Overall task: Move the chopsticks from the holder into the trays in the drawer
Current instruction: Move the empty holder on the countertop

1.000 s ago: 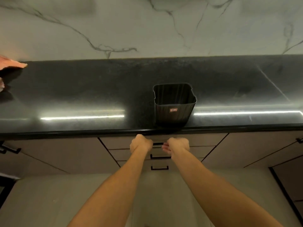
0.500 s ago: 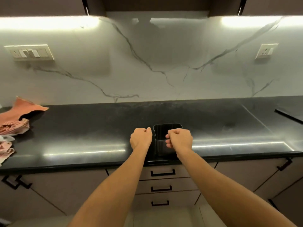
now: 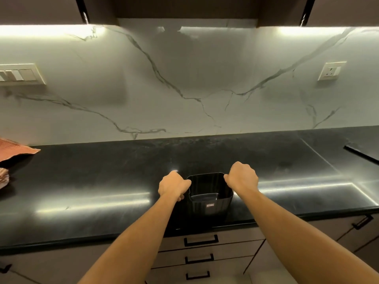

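Curled left hand (image 3: 174,186) and right hand (image 3: 242,178) flank the holder (image 3: 200,210) rim (pinch unconfirmed). Uneven pulling could tip it off the countertop (image 3: 102,177).

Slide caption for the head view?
Left hand and right hand grip the black holder on the dark counter; drawers below closed.

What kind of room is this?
Most likely a home kitchen. A long black countertop runs under a marble wall with a plug socket, and drawers with black handles sit below it.
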